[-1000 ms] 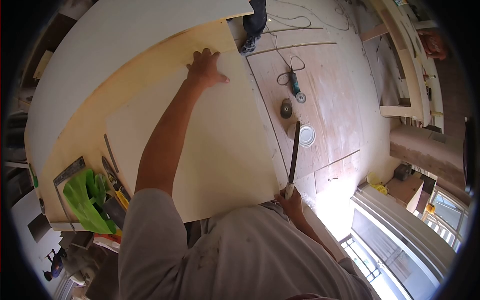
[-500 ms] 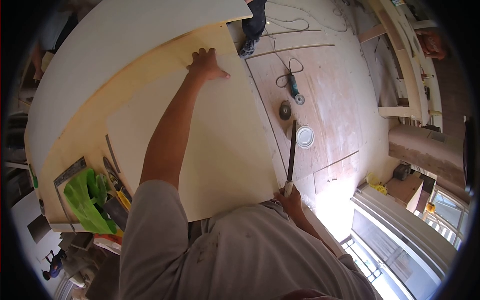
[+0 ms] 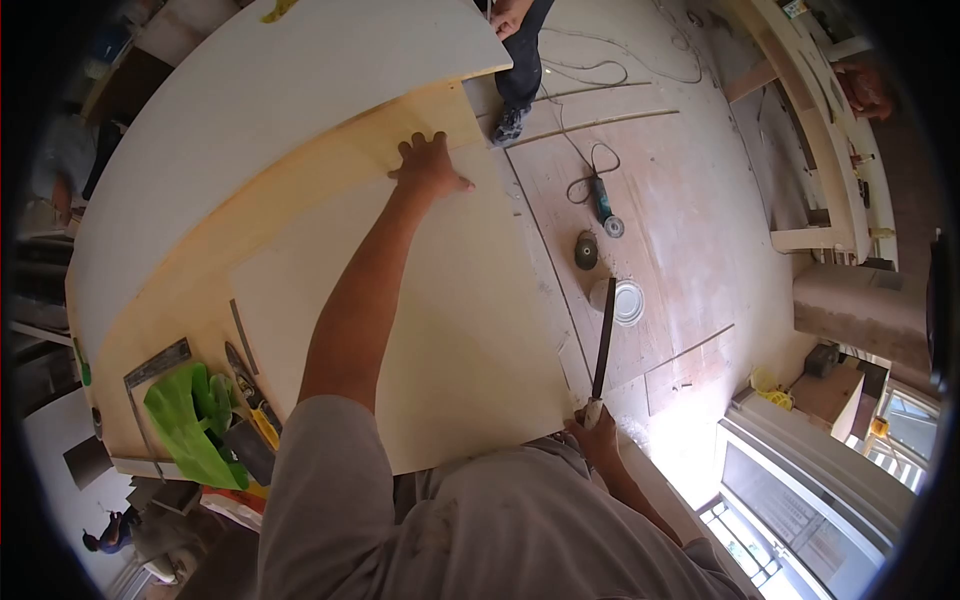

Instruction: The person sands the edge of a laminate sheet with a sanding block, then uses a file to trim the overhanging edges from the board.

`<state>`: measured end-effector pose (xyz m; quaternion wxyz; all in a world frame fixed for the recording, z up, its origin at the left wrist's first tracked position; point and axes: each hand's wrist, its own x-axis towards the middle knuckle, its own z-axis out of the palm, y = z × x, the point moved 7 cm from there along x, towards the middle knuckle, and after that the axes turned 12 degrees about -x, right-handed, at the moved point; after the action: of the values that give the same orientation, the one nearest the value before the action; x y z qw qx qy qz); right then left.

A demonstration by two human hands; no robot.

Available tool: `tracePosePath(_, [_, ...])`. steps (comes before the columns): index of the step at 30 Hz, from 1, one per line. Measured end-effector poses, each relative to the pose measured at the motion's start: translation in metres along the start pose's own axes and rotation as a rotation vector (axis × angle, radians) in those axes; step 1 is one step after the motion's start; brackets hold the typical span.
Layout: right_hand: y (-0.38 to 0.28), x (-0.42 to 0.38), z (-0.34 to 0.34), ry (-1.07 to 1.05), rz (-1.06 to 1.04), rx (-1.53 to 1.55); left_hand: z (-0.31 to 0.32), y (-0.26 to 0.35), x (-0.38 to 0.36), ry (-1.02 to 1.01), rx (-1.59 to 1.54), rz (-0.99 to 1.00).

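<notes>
"What's in the right hand [image 3: 597, 438]?"

"A tool [image 3: 606, 345]. The fingers are closed round its pale handle, just beside the board [image 3: 480, 330]; its dark blade points to 12 o'clock."

"And the left hand [image 3: 430, 170]?"

"At 11 o'clock from the right, palm down on the board, fingers spread wide. It grasps nothing."

"What's near the blade?"

"A white tin [image 3: 628, 302], partly behind it in view, on its 3 o'clock side. Further off, towards 12, a grinder [image 3: 605, 205] lies on the floor [image 3: 680, 240] with its cord looped."

"Anything across the board?"

"From the left hand, a metal square [image 3: 155, 365] is at 8 o'clock, and a green bag [image 3: 190, 425] between 7 and 8."

"Is someone else there?"

"Yes, a co-worker's hand [image 3: 508, 18] at 1 o'clock from the left hand, well apart from it, by the edge of a grey panel [image 3: 300, 90]."
</notes>
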<state>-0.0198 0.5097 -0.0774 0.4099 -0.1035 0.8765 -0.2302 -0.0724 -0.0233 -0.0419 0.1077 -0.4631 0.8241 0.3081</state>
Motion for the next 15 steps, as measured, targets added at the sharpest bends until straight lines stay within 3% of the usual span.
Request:
tracePosePath(6, [0.002,0.004,0.002,-0.062,0.012,0.134,0.003,0.007,-0.008,0.049,0.006,0.061])
tracePosePath(15, [-0.019,-0.003,-0.007,-0.029,-0.016,-0.039,0.011,0.003,-0.019,0.111,-0.039,0.149])
